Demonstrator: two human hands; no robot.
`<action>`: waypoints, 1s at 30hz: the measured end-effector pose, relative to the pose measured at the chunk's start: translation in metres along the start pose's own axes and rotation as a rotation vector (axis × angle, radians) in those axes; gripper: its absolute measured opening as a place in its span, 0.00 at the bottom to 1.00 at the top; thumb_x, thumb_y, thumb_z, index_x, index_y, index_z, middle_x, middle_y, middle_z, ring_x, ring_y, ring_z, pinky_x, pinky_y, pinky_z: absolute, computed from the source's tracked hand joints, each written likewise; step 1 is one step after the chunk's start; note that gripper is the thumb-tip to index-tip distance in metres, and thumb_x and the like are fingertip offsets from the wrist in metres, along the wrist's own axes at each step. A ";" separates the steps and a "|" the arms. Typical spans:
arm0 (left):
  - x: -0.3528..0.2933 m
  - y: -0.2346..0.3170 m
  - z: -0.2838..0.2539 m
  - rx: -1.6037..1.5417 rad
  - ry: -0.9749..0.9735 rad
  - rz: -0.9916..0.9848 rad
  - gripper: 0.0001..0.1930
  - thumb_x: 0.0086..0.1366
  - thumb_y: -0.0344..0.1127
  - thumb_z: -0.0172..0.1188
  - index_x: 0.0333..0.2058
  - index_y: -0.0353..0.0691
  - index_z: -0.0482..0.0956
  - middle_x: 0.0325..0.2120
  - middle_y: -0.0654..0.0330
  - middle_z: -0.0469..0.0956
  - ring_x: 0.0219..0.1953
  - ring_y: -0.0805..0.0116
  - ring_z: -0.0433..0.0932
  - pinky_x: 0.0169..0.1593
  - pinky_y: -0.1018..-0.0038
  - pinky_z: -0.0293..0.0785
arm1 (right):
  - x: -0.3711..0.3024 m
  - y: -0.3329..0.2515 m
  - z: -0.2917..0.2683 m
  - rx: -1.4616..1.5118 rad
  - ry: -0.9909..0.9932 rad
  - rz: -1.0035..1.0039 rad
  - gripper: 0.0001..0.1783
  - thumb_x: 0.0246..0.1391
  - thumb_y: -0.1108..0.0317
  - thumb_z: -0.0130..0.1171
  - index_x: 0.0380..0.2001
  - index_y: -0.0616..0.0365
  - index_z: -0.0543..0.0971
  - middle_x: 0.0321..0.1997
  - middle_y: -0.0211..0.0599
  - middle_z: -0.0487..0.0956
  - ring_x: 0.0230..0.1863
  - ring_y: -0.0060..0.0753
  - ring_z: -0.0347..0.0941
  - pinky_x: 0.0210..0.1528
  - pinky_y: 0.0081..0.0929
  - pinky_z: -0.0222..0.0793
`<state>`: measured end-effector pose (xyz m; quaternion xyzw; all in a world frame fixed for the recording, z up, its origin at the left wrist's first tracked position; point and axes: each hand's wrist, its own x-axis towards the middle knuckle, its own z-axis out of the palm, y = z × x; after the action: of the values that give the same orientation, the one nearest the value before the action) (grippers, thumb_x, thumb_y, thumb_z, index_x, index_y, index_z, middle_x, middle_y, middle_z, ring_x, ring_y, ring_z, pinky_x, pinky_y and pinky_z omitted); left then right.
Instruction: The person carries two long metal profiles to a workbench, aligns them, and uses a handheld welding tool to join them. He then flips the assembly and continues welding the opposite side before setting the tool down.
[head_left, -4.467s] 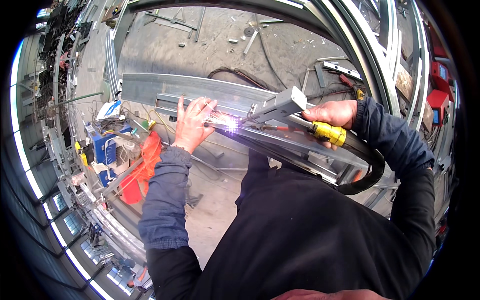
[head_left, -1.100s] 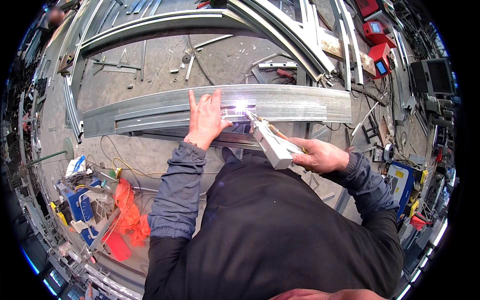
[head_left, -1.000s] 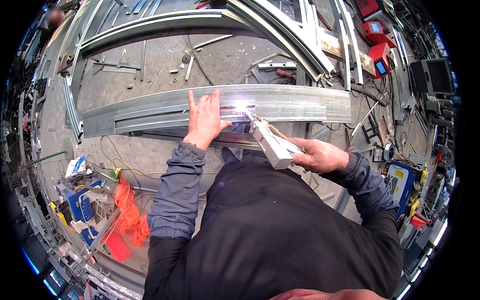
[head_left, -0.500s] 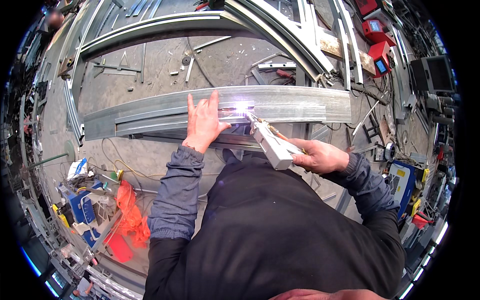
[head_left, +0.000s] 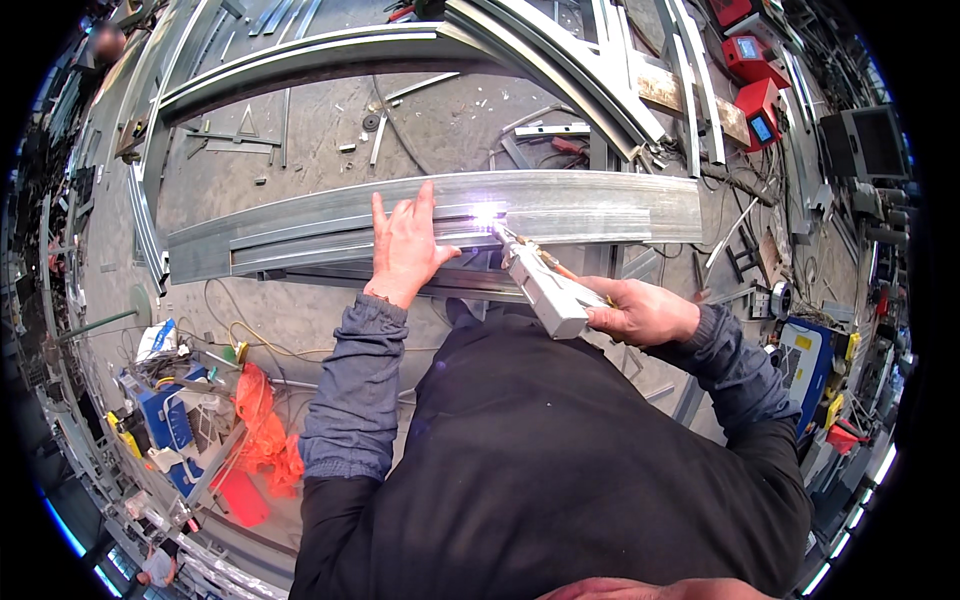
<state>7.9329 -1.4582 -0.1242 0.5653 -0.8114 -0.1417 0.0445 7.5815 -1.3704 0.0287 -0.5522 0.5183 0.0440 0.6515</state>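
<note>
A long, slightly curved-looking sheet of bare grey metal (head_left: 590,190) stretches across in front of me, with a narrower metal strip (head_left: 310,245) along its near side. My left hand (head_left: 403,252) rests on the metal with its fingers spread, holding nothing. From the right, my right hand (head_left: 648,311) is wrapped round the rear of a pale grey handheld welding gun (head_left: 548,285). Its thin nozzle tip meets the strip just right of my left hand. A white-violet glare (head_left: 486,214) burns there and hides the exact contact point.
Beyond the sheet stands a large metal frame (head_left: 300,55) of channel bars. Offcuts and a cable (head_left: 400,140) lie on the concrete floor. Red machines (head_left: 760,115) with small screens are at far right. At left sit a blue machine (head_left: 165,415) and orange plastic (head_left: 262,415).
The glare at the nozzle tip is a little smaller than before. Both hands and the welding gun stay in nearly the same places.
</note>
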 end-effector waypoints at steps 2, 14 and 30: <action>0.001 0.000 0.000 0.004 -0.007 -0.005 0.65 0.46 0.55 0.87 0.78 0.41 0.57 0.59 0.66 0.85 0.65 0.60 0.78 0.82 0.37 0.44 | -0.001 -0.001 0.000 0.006 0.000 0.009 0.38 0.76 0.39 0.58 0.76 0.52 0.70 0.37 0.36 0.84 0.35 0.27 0.79 0.43 0.32 0.78; 0.001 0.002 -0.003 0.000 -0.038 -0.035 0.67 0.48 0.55 0.86 0.80 0.44 0.53 0.58 0.67 0.85 0.65 0.60 0.78 0.82 0.35 0.46 | -0.004 -0.002 -0.003 0.011 -0.015 0.030 0.37 0.77 0.41 0.59 0.77 0.52 0.70 0.43 0.40 0.87 0.40 0.32 0.82 0.49 0.33 0.79; -0.001 0.000 0.000 -0.044 -0.008 -0.021 0.70 0.48 0.53 0.86 0.82 0.45 0.47 0.59 0.66 0.85 0.67 0.59 0.77 0.81 0.34 0.47 | -0.009 0.005 0.004 0.063 0.027 -0.037 0.36 0.77 0.48 0.60 0.80 0.49 0.67 0.36 0.33 0.84 0.33 0.24 0.77 0.41 0.29 0.77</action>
<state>7.9332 -1.4577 -0.1242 0.5719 -0.8024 -0.1625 0.0521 7.5769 -1.3612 0.0311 -0.5413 0.5180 0.0078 0.6623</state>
